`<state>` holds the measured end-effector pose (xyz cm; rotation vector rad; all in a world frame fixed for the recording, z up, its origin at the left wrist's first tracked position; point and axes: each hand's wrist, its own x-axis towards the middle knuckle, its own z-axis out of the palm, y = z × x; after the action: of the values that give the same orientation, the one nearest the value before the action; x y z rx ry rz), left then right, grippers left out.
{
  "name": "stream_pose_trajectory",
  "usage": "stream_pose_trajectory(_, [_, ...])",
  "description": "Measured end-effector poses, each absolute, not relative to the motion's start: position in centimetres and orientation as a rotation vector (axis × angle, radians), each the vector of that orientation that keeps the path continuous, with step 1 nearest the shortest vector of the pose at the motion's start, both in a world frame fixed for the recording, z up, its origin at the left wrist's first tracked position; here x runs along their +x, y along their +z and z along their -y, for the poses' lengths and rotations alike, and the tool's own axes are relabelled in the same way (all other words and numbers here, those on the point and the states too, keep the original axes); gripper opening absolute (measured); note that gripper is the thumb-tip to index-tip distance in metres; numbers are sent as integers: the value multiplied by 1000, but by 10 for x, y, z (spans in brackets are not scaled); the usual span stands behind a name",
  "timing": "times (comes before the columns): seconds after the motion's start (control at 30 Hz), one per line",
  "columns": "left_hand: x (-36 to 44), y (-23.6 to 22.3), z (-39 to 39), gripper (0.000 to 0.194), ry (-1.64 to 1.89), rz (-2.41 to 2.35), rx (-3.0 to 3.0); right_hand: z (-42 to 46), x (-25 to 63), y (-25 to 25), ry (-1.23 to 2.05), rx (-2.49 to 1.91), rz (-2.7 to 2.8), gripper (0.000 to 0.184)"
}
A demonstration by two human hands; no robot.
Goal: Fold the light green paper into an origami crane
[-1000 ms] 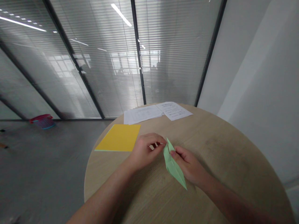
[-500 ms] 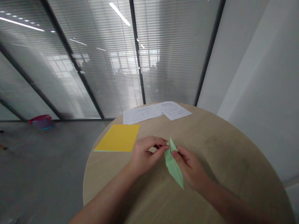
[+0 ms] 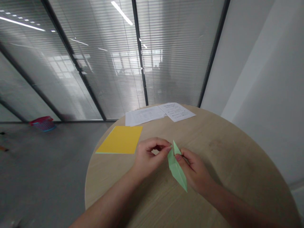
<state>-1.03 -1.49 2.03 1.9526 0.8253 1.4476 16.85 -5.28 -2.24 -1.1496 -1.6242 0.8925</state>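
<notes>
A folded piece of light green paper (image 3: pixel 177 172), long and pointed at both ends, is held above the table between my two hands. With thumb and index finger, my left hand (image 3: pixel 150 155) pinches the tip of its upper left flap. My right hand (image 3: pixel 192 167) grips the paper's right edge, thumb on top and the other fingers behind. A narrow slit separates the two upper points. The paper's underside is hidden from me.
On the round wooden table (image 3: pixel 228 152), a stack of yellow paper (image 3: pixel 121 139) lies left of my hands. Printed white sheets (image 3: pixel 146 115) spread along the far edge. A red and blue basket (image 3: pixel 44 124) stands on the floor at left, before the glass partition.
My left thumb and finger have closed on the upper left flap, and the gap between the two upper points has widened. The paper's lower tip has swung slightly left.
</notes>
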Motion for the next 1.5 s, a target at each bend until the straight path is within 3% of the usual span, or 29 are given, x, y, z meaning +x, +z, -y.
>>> stream_pose_trajectory(0.23, [-12,23,14,6,1421,-779,2030,53,169,-25,857,-1153,1666,42])
stream_pose_trajectory(0.57, [-8,21,12,14,1375,-841,1656,52,169,-23,857,-1176,1643,43])
stream_pose_trajectory(0.77, [-12,22,6,16,1336,-712,1559,52,169,-25,1016,-1159,1540,44])
stream_pose_trajectory(1.03, [-22,29,11,11,1216,-866,2099,51,166,-19,1173,-1112,1396,43])
stream_pose_trajectory(1.5, [-23,29,8,12,1303,-835,2352,48,170,-24,1219,-1087,1445,42])
